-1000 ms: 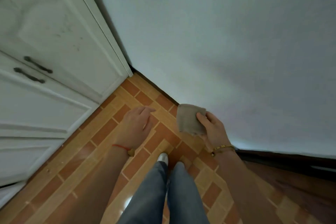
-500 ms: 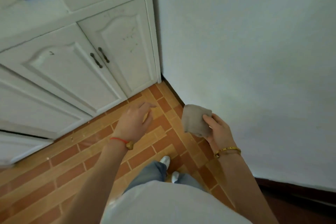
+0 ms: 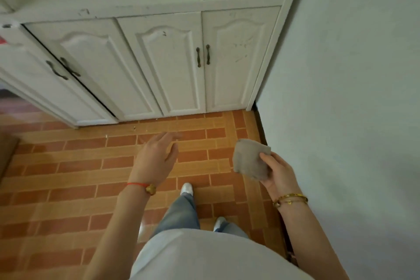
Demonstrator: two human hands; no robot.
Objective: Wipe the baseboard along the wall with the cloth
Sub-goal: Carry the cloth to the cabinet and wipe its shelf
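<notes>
Since a second ago both hands have lifted farther from the floor. Right hand (image 3: 280, 174) grips the folded cloth (image 3: 250, 159) near the wall; left hand (image 3: 156, 158) hangs relaxed, fingertips blurred. Dark baseboard (image 3: 261, 127) shows partly, hidden lower by the right arm.

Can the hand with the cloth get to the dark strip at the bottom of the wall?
Probably yes. The right hand holds the cloth up in the air on the wall's side, and nothing lies between it and the baseboard. The person is standing, so they would likely have to bend down.
</notes>
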